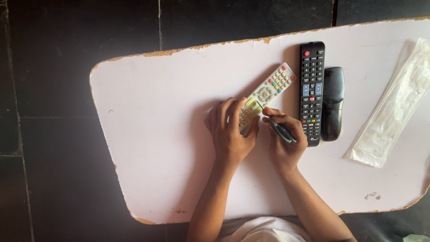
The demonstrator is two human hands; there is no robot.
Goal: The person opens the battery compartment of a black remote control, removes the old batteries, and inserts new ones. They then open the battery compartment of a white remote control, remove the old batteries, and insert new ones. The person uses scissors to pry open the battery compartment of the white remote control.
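On the pale pink board with chipped, ragged brown edges (148, 148) I see both bare hands working near its middle; my left hand (230, 132) lies over the lower end of a slim light-grey remote control with coloured buttons (268, 92), fingers curled across its face and thumb against its side, so it is grasping that remote and pinning it to the board; the remote runs diagonally, its upper end pointing up and to the right. My right hand (284, 141) is clenched around a small dark-handled tool (282, 131), whose narrow tip meets the grey remote just beside the left fingertips; I cannot tell exactly what kind of tool it is. Just to the right of that hand lies a long black remote control with rows of small buttons (311, 92), upright in the view and touching the right knuckles or nearly so; a shorter glossy black remote without visible buttons (333, 103) lies against its right side. Further right, well apart from the hands, a long clear plastic sleeve (394, 110) lies tilted near the board's right edge. To the left of the hands the board is bare right out to its rounded corner; below the wrists it runs to the near edge; dark floor tiles (58, 89) surround it.
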